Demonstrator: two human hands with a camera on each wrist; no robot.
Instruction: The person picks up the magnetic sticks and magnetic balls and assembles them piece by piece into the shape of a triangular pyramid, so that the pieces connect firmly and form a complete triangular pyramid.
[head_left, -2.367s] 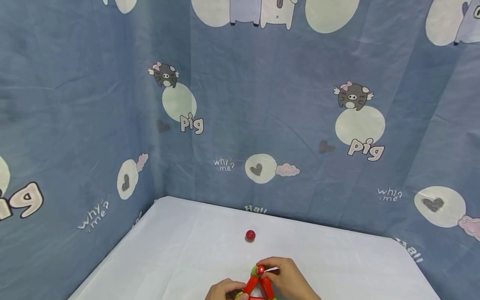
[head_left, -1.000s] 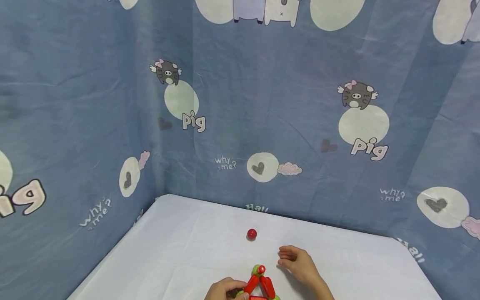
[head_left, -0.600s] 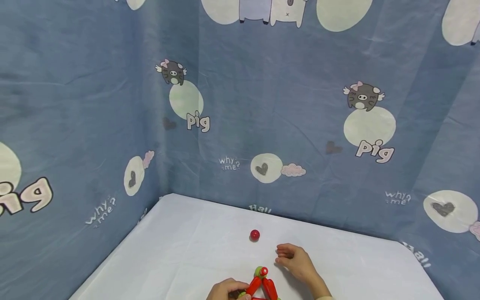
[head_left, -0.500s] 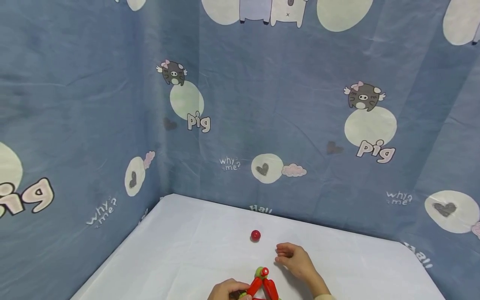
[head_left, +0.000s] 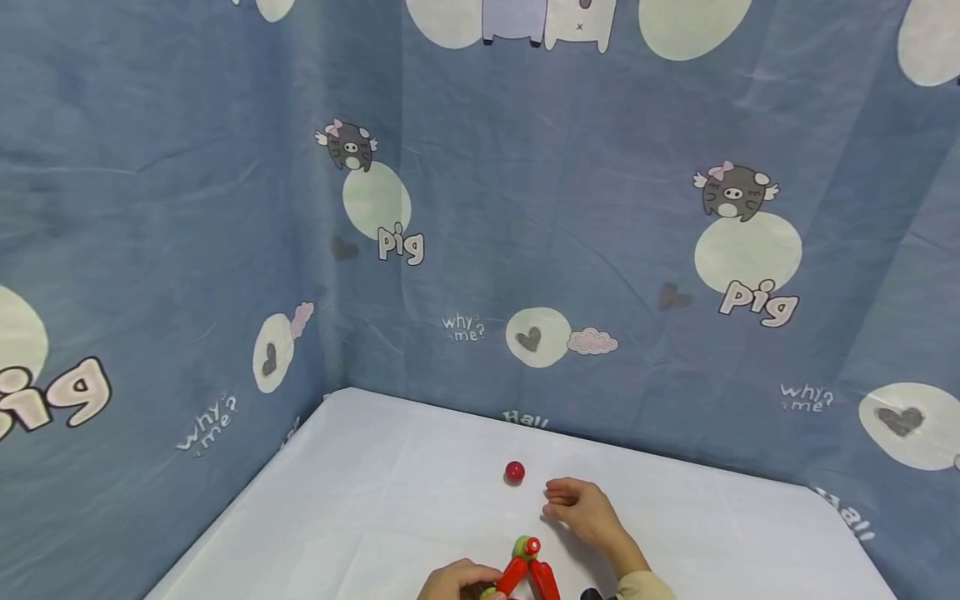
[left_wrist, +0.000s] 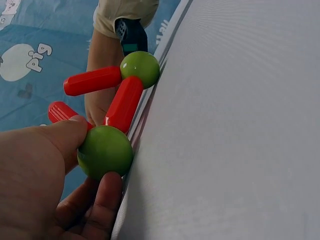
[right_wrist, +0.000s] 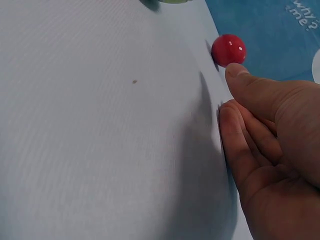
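At the bottom of the head view, a triangle of red rods [head_left: 513, 576] and green balls [head_left: 522, 547] stands on the white table. A red rod also points up from its far corner, showing its round end. My left hand [head_left: 459, 578] pinches the near-left green ball [left_wrist: 105, 152] between thumb and fingers, the thumb lying by a rod's end. My right hand [head_left: 588, 510] rests low at the table, fingers loosely bent and holding nothing. A glossy red ball [head_left: 514, 472] lies just beyond its fingertips; in the right wrist view the thumb overlaps the red ball's [right_wrist: 229, 50] lower edge.
The table [head_left: 420, 475] is covered in white cloth. Blue printed curtains [head_left: 465, 200] hang behind it and along its left side. A dark wrist device [left_wrist: 131, 36] sits on the right forearm at the cream sleeve [head_left: 643, 586].
My right hand has let go of the triangle's far corner, moved off to the right, then slid slightly toward the red ball. My left hand keeps its grip; the head view has shifted a little.
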